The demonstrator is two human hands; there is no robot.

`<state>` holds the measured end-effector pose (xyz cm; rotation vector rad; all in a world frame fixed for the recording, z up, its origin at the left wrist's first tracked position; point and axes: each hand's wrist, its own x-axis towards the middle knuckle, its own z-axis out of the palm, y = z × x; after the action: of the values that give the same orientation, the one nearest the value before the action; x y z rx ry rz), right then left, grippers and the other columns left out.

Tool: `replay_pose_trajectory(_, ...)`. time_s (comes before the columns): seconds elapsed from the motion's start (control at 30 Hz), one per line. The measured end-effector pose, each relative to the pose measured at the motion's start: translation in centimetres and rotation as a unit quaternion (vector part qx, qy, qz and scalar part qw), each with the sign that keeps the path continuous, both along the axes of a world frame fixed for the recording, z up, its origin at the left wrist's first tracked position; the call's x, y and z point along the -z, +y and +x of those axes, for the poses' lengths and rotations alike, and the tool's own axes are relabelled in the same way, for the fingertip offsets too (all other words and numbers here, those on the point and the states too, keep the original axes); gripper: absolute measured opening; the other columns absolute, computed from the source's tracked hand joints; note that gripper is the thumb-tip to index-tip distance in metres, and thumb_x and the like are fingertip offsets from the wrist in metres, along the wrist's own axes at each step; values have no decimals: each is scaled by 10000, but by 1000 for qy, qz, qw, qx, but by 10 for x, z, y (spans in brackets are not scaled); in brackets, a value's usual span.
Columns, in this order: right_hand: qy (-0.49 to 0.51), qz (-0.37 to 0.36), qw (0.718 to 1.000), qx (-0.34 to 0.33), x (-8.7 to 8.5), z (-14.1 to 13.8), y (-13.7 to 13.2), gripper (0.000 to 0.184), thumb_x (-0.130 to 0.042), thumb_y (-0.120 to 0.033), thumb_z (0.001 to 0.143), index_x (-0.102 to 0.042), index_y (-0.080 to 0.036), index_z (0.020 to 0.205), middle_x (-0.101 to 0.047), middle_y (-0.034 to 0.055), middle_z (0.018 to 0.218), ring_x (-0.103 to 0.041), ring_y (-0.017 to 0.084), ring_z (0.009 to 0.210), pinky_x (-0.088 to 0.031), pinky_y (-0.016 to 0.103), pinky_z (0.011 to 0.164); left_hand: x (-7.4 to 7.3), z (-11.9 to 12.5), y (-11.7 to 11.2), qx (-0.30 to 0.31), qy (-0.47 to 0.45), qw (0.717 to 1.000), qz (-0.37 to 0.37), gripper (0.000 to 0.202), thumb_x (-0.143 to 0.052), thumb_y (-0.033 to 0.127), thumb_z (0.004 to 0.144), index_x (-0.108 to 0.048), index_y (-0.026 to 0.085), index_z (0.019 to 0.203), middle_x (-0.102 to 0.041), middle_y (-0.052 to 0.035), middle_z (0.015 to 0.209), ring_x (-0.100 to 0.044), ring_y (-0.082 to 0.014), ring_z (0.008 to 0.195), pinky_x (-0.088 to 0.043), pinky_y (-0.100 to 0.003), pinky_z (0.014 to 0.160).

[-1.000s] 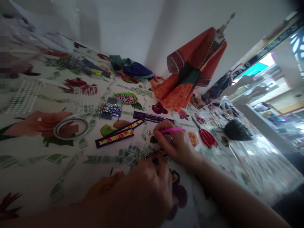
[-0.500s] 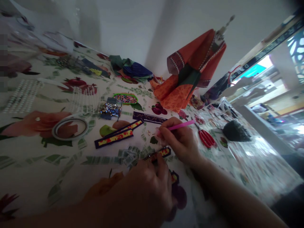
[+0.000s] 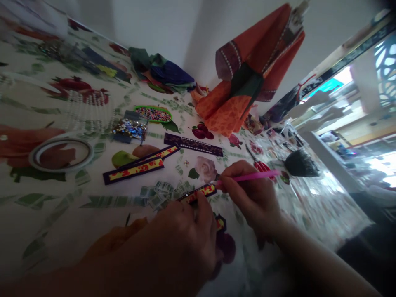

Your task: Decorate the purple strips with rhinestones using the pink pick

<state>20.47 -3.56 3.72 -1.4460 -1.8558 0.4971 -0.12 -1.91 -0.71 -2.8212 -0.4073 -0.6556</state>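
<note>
My left hand [image 3: 182, 235] presses its fingers round a narrow dark strip [image 3: 209, 189] with a yellow-and-red pattern and small shiny stones along its edge. A second piece of patterned strip [image 3: 220, 223] shows beyond the knuckles. My right hand [image 3: 252, 198] pinches a slim pink pen-like tool [image 3: 258, 175], its tip at the strip's right end; whether it touches I cannot tell. Left of my hands, two similar patterned strips [image 3: 136, 170] lie crossed. Behind them is a dark purple strip [image 3: 194, 144] with rows of pale beads. Loose tiny stones [image 3: 186, 163] lie nearby.
A roll of tape [image 3: 62, 169], a heap of sequins [image 3: 130, 130], a green-rimmed dish of beads [image 3: 154, 114] and strings of pearls [image 3: 91, 109] lie at the left. An orange garment [image 3: 247, 86] stands at the back. Red-handled scissors [image 3: 261, 166] and a black bundle [image 3: 300, 163] lie right.
The pink tool's tip has come down from above the table to the end of the strip, moved by my right hand. My left hand keeps its hold. The view has shifted slightly.
</note>
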Motion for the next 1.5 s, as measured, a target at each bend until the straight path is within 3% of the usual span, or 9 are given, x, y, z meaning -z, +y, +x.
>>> replay_pose_trajectory(0.2, -55, 45, 997, -13, 18, 2, -6, 106, -632, -126, 977, -639, -224, 1017, -677, 3, 907, -670, 139, 829, -578, 265, 768, -1, 0, 0, 6, -21, 1000, -8, 330, -593, 200, 897, -768, 31, 1119, -798, -240, 1073, -723, -294, 709, -481, -372, 513)
replay_pose_trajectory(0.37, -58, 36, 998, -16, 16, 1, -3, 83, -627, -141, 989, -629, -221, 1011, -677, -6, 893, -656, 121, 810, -569, 237, 754, -1, 3, -1, -23, -23, 999, 16, 333, -574, 235, 918, -782, 21, 1067, -794, -282, 1088, -696, -282, 593, -466, -375, 483)
replay_pose_trajectory(0.53, -61, 42, 997, -15, 16, -1, -3, 79, -621, -144, 987, -630, -220, 1003, -678, 2, 881, -653, 128, 783, -569, 249, 722, -5, 3, -1, -30, -11, 999, 31, 313, -601, 248, 889, -820, 64, 1018, -801, -264, 1102, -653, -260, 503, -431, -360, 442)
replay_pose_trajectory(0.77, -75, 41, 996, -10, 18, 0, -4, 74, -626, -175, 992, -631, -240, 1026, -689, 11, 885, -661, 159, 770, -573, 288, 688, 6, 8, 0, -22, -73, 997, 28, 301, -641, 247, 835, -811, 42, 975, -806, -280, 1031, -638, -255, 473, -407, -365, 410)
replay_pose_trajectory(1.03, -68, 45, 996, -21, 20, 0, -3, 87, -618, -155, 999, -628, -225, 1048, -688, 2, 914, -671, 139, 815, -576, 261, 739, 0, 0, 1, 7, -40, 999, -11, 266, -580, 157, 903, -805, 72, 1017, -824, -210, 1006, -765, -295, 699, -509, -348, 458)
replay_pose_trajectory(1.2, -76, 48, 996, -22, 20, -1, -3, 88, -617, -165, 1002, -629, -226, 1064, -696, 13, 921, -679, 153, 813, -585, 274, 728, 4, 3, 0, 13, -63, 998, 2, 267, -581, 130, 868, -811, 57, 982, -827, -208, 948, -750, -286, 617, -500, -345, 418)
replay_pose_trajectory(1.27, -78, 52, 995, -20, 19, -2, -3, 84, -612, -170, 1000, -632, -230, 1055, -702, 20, 913, -684, 163, 798, -591, 284, 707, 5, 4, 0, 5, -36, 999, -14, 265, -579, 143, 892, -810, 66, 996, -824, -216, 1000, -765, -292, 671, -522, -347, 447)
replay_pose_trajectory(1.37, -89, 51, 995, -21, 18, -3, -3, 76, -596, -178, 1001, -637, -230, 1037, -710, 29, 904, -687, 172, 775, -599, 298, 692, 4, 2, 0, 1, -51, 999, 11, 265, -578, 149, 889, -810, 75, 991, -828, -196, 946, -738, -270, 615, -496, -337, 430)
replay_pose_trajectory(1.5, -93, 42, 995, -21, 20, -2, -3, 72, -590, -196, 1007, -630, -239, 1049, -715, 33, 915, -685, 183, 790, -609, 318, 711, 0, -1, 1, 14, -30, 999, 0, 293, -550, 193, 930, -799, 76, 1032, -820, -221, 1017, -734, -272, 653, -492, -345, 465)
